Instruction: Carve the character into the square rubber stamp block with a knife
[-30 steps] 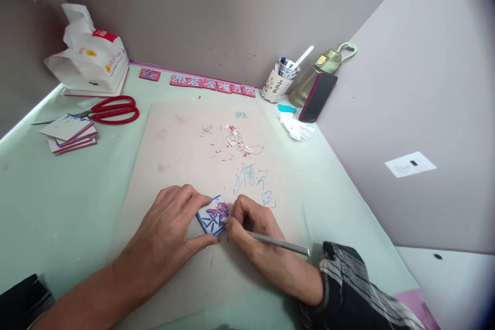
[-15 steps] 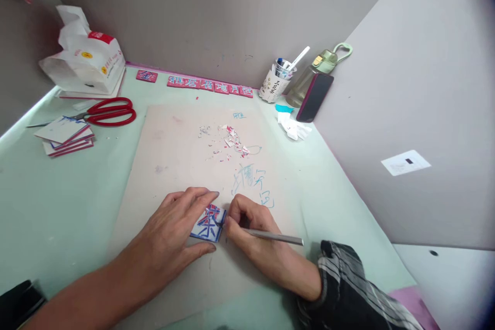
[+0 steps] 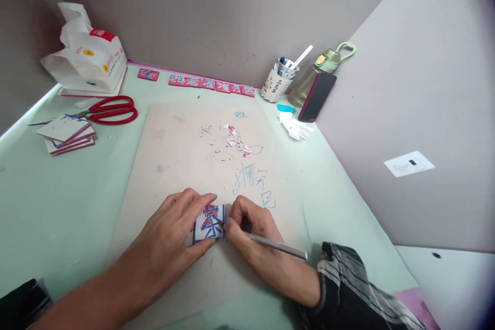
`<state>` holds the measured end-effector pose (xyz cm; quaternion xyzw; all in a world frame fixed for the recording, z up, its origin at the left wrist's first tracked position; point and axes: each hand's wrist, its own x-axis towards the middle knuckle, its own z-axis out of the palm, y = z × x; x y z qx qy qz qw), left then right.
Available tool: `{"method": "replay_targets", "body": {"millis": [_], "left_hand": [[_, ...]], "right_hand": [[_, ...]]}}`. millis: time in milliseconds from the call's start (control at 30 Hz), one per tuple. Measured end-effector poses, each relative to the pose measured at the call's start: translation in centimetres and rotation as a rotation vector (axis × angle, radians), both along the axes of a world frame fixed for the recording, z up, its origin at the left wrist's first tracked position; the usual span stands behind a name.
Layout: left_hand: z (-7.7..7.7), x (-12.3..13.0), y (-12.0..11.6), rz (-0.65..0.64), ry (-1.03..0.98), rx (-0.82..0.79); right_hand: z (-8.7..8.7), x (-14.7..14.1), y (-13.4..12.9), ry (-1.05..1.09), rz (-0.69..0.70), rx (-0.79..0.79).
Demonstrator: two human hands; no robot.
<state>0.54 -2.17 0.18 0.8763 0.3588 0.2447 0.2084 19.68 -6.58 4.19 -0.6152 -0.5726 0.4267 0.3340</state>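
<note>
Bordering the pale green table [image 3: 58, 201], grey walls [image 3: 174, 15] overlook a beige board [image 3: 174, 134].

The left hand [image 3: 176, 227] covers the left edge of the card [image 3: 210, 225]. The right hand [image 3: 255, 221] hides much of the front of the silver tool [image 3: 276, 245]; its tip is too small to tell whether it touches. The stacked squares [image 3: 67, 133] cover part of the scissors [image 3: 89, 112]. The phone [image 3: 317, 97] hides some of the bottle [image 3: 305, 84]. The bottom edge cuts off the checked sleeve [image 3: 350, 283]. Print on the wall label [image 3: 402, 166] is illegibly small.
</note>
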Motion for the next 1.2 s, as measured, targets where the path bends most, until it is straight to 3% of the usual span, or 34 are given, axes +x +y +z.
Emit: {"method": "replay_targets", "body": {"millis": [167, 400, 633, 1200], "left_hand": [[-0.1, -0.1, 0.2, -0.009, 0.054, 0.083], [0.1, -2.7, 1.5, -0.207, 0.113, -0.224], [-0.6, -2.3, 1.0, -0.16, 0.049, -0.173], [-0.2, -2.2, 1.1, -0.097, 0.033, -0.267]], "right_hand": [[-0.1, 0.4, 0.4, 0.0, 0.0, 0.001], [-0.5, 0.7, 0.7, -0.005, 0.011, 0.01], [-0.3, 0.4, 0.3, -0.015, 0.006, -0.002], [0.7, 0.3, 0.0, -0.071, 0.064, -0.01]]}}
